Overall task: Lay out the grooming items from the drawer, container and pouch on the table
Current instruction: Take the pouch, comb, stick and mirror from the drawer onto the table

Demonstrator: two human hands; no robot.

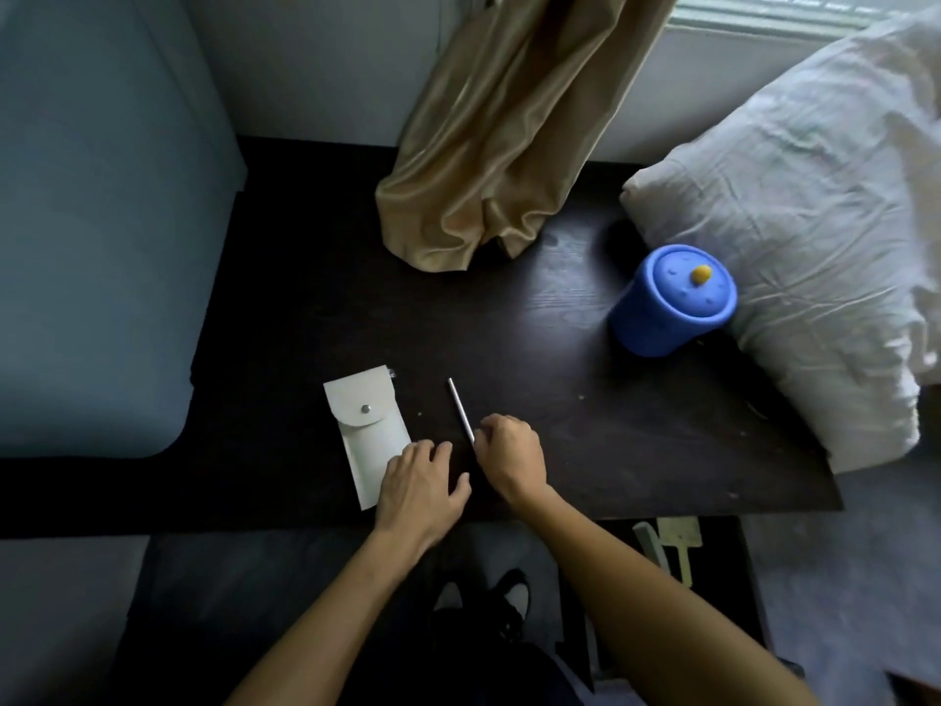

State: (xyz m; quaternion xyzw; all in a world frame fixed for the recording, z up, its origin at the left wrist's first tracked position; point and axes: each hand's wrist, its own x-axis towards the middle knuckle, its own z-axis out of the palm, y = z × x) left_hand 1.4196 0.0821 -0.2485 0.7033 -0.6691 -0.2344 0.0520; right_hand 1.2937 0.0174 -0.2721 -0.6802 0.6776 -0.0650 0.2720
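Flat white pouch (364,425), flap snapped shut, left grip (420,481) spread on its near end, right grip (509,450) pinching slim silver tool (460,407), dark bench (560,400)

White pouch (369,433); blue container (662,310), yellow knob (702,273); dark table (560,400).

Dim room corner: dark table below a window, daylight only.

Dark wood-grain table (509,323) stands against a pale wall (315,58). Window (764,7) at upper right, slatted blind across it; daylight comes in from that side and leaves a soft sheen on the tabletop. Tan curtain (509,119) hangs from above, its bunched hem resting on the back of the table. Crumpled white pillow (814,196) lies over the table's right edge. Blue-grey upholstered furniture (91,221) with a rounded corner sits to the left. Grey carpet (840,578) at lower right.
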